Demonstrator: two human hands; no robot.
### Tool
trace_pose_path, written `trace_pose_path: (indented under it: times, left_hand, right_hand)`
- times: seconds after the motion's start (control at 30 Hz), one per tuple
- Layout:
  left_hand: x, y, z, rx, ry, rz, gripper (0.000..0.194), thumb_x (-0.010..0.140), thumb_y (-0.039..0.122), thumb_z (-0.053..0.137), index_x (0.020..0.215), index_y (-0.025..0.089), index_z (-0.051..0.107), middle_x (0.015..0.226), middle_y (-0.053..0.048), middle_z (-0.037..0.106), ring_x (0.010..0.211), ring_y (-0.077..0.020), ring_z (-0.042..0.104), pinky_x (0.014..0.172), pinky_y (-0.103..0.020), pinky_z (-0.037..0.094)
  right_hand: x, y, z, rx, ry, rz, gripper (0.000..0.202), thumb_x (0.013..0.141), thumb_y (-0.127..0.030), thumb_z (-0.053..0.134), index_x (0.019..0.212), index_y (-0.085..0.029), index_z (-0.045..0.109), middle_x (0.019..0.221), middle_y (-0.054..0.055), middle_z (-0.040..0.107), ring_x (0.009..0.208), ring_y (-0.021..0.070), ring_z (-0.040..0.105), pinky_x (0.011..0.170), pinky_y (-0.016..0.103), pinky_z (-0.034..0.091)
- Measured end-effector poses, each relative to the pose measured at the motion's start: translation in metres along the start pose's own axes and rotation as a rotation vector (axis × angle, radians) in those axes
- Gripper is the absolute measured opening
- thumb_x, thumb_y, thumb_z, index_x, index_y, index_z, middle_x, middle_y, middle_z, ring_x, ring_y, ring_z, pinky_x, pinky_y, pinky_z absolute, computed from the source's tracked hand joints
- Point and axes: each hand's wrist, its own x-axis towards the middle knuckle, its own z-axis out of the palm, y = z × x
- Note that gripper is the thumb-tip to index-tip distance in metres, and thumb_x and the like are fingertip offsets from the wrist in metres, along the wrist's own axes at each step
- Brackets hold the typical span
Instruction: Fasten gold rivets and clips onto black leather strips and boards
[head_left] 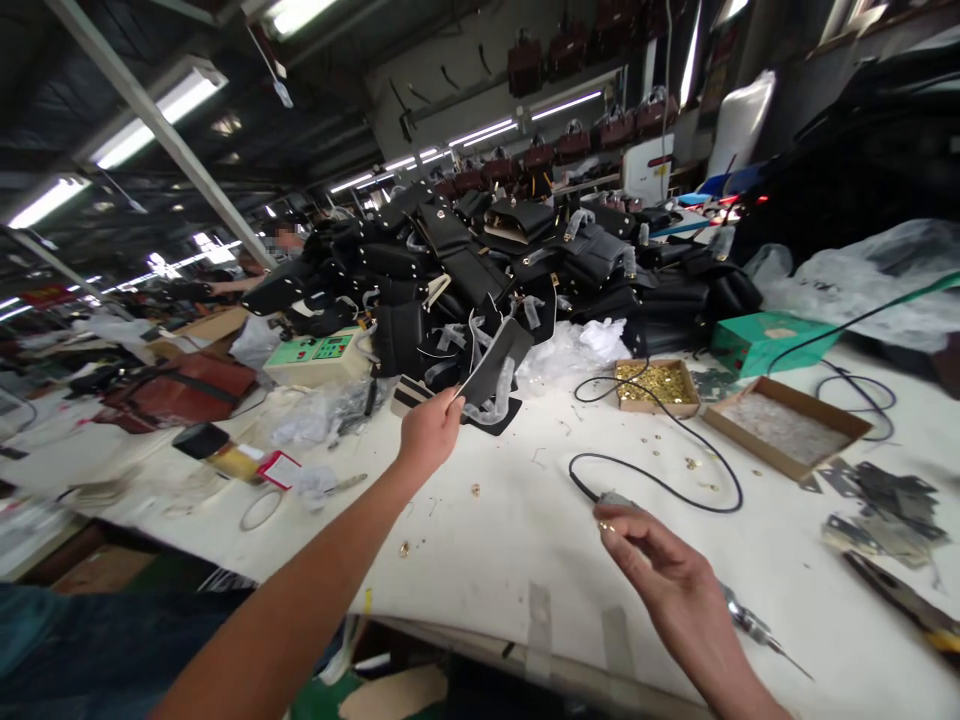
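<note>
My left hand (pixel 429 436) is closed on the edge of a black leather panel (pixel 496 358), which is raised at the front of the bag heap. A handle wrapped in clear plastic (pixel 491 408) hangs beside the panel. Over the table's right half, my right hand (pixel 667 578) pinches a small gold metal fitting (pixel 604 527) between thumb and fingers. Partly hidden behind that hand lies a corded electric screwdriver (pixel 742 618), its bit pointing toward the lower right. Loose gold fittings (pixel 405 549) lie on the white table (pixel 495 560) between my arms.
A heap of black bags (pixel 465 250) covers the back. At right are a box of gold fittings (pixel 690 402), a shallow cardboard tray (pixel 716 420), a green box (pixel 776 342), grey plates (pixel 896 505) and pliers (pixel 892 595). At left stand a control box (pixel 322 358) and a dark-capped bottle (pixel 206 443).
</note>
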Motion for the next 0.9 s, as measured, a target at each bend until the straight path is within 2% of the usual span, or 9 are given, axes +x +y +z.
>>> trace_pose_path:
  times: [0.1,0.2,0.23,0.3,0.4,0.5,0.7,0.77,0.9]
  left_hand:
    - [-0.054,0.033,-0.018,-0.680,-0.039,-0.216,0.044,0.096,0.047,0.059,0.125,0.018,0.072,0.103,-0.007,0.079,0.099,-0.0282,0.070,0.087,-0.034,0.053]
    - [-0.117,0.063,-0.016,-1.059,-0.134,-0.349,0.046,0.093,0.046,0.066,0.128,0.017,0.071,0.112,-0.009,0.078,0.103,-0.0283,0.070,0.094,-0.038,0.054]
    - [-0.137,0.071,-0.012,-1.088,-0.139,-0.377,0.044,0.093,0.045,0.066,0.126,0.017,0.072,0.115,-0.008,0.078,0.106,-0.0280,0.070,0.098,-0.038,0.053]
    - [-0.171,0.082,-0.003,-1.103,-0.170,-0.419,0.039,0.094,0.043,0.065,0.122,0.018,0.075,0.117,-0.008,0.077,0.111,-0.0279,0.069,0.104,-0.039,0.050]
    - [-0.204,0.092,0.004,-1.182,-0.259,-0.459,0.039,0.093,0.044,0.067,0.121,0.018,0.075,0.120,-0.008,0.077,0.114,-0.0290,0.068,0.108,-0.041,0.049]
    - [-0.210,0.097,0.000,-1.274,-0.253,-0.458,0.047,0.089,0.045,0.072,0.126,0.017,0.072,0.122,-0.011,0.076,0.115,-0.0303,0.068,0.108,-0.042,0.049]
    - [-0.186,0.107,-0.007,-1.212,-0.118,-0.522,0.039,0.087,0.044,0.075,0.113,0.015,0.076,0.111,-0.010,0.079,0.105,-0.0272,0.071,0.096,-0.036,0.055]
    - [-0.181,0.110,-0.005,-1.178,-0.092,-0.516,0.034,0.086,0.042,0.076,0.107,0.015,0.077,0.107,-0.008,0.080,0.099,-0.0252,0.072,0.092,-0.033,0.055]
    - [-0.179,0.113,-0.003,-1.086,-0.033,-0.481,0.025,0.087,0.035,0.074,0.101,0.016,0.079,0.100,-0.005,0.080,0.094,-0.0215,0.071,0.087,-0.028,0.055]
  right_hand:
    - [0.015,-0.038,0.010,0.162,-0.006,-0.116,0.029,0.078,-0.054,0.083,0.083,-0.026,0.078,0.150,0.007,0.057,0.140,0.0339,0.049,0.121,0.047,0.031]
    - [0.028,-0.061,0.020,0.419,-0.116,-0.096,0.025,0.079,-0.049,0.085,0.081,-0.025,0.077,0.154,0.005,0.053,0.135,0.0302,0.053,0.114,0.043,0.039]
    - [0.030,-0.065,0.022,0.494,-0.162,-0.064,0.026,0.079,-0.048,0.085,0.080,-0.024,0.076,0.147,0.005,0.059,0.127,0.0279,0.059,0.108,0.040,0.043]
    - [0.027,-0.066,0.027,0.582,-0.255,0.017,0.028,0.078,-0.048,0.086,0.081,-0.022,0.076,0.116,0.007,0.072,0.100,0.0220,0.066,0.089,0.033,0.050]
    - [0.012,-0.060,0.032,0.582,-0.341,0.119,0.032,0.074,-0.047,0.088,0.078,-0.019,0.074,0.075,0.001,0.067,0.068,0.0147,0.055,0.066,0.026,0.043]
    - [-0.006,-0.052,0.037,0.525,-0.372,0.153,0.033,0.074,-0.047,0.089,0.076,-0.018,0.074,0.070,-0.001,0.064,0.064,0.0129,0.051,0.064,0.026,0.040]
    - [-0.018,-0.042,0.036,0.276,-0.346,0.036,0.029,0.081,-0.048,0.083,0.086,-0.020,0.077,0.079,0.000,0.068,0.073,0.0149,0.057,0.073,0.029,0.045]
    - [-0.018,-0.045,0.031,0.140,-0.267,-0.081,0.026,0.083,-0.048,0.081,0.088,-0.022,0.078,0.090,0.002,0.071,0.082,0.0181,0.062,0.079,0.032,0.048]
    - [-0.023,-0.058,0.023,-0.140,0.013,-0.449,0.015,0.088,-0.041,0.077,0.088,-0.026,0.080,0.114,0.006,0.072,0.107,0.0250,0.066,0.095,0.039,0.051]
